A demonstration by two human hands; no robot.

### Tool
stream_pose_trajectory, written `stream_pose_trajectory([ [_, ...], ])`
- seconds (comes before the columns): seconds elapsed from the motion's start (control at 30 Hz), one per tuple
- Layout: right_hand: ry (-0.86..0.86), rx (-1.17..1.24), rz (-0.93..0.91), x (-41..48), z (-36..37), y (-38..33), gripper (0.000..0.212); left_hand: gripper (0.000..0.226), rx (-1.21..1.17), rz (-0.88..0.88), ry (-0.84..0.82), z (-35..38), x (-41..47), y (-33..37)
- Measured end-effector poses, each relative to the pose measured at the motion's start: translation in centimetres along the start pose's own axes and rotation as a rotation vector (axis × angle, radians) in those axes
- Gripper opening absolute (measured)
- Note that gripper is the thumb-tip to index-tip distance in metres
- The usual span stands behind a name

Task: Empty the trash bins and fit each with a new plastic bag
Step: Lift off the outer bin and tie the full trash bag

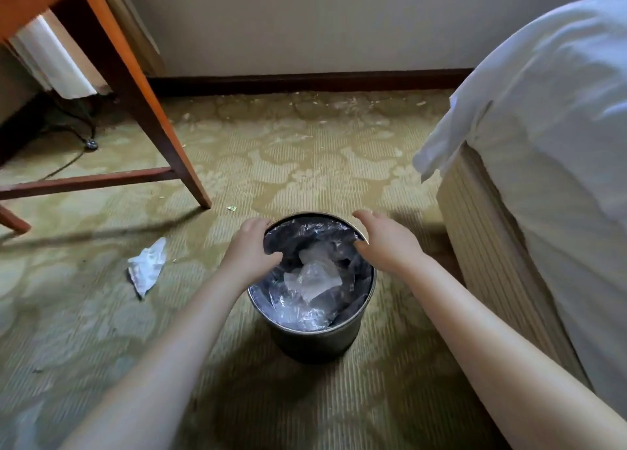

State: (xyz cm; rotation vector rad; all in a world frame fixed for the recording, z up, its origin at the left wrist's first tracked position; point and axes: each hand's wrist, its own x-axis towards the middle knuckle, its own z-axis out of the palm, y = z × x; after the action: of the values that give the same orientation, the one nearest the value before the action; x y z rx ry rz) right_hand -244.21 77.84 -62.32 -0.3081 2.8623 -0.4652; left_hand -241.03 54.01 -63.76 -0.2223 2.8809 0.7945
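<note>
A round dark metal trash bin (315, 339) stands on the carpet at the centre of the head view. A dark plastic bag (359, 273) lines its inside, and crumpled clear and white wrappers (314, 278) lie in it. My left hand (249, 246) grips the left side of the rim, thumb inside over the bag and fingers curled over the outside. My right hand (385, 237) holds the right side of the rim the same way, thumb inside and fingers reaching past the edge.
A crumpled white paper (146, 267) lies on the carpet left of the bin. A wooden table leg (163, 137) and crossbar stand at the left, with a cable behind. A bed with white sheets (543, 164) rises close on the right. A wall and skirting board run behind.
</note>
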Motion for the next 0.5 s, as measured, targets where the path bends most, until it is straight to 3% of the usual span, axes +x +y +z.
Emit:
stream_pose_trajectory([
  [0.1,-0.023,-0.056,0.010,-0.6,1.1,0.8,0.059,0.084,-0.026,-0.035,0.010,1.3,-0.4,-1.1],
  [0.23,-0.138,-0.020,0.096,-1.7,1.5,1.4,0.046,0.083,-0.086,-0.093,-0.037,1.9,-2.1,-2.4],
  [0.5,-0.228,0.158,0.173,-2.4,2.8,1.7,0.061,0.083,-0.070,-0.102,-0.105,2.1,-3.5,-5.1],
])
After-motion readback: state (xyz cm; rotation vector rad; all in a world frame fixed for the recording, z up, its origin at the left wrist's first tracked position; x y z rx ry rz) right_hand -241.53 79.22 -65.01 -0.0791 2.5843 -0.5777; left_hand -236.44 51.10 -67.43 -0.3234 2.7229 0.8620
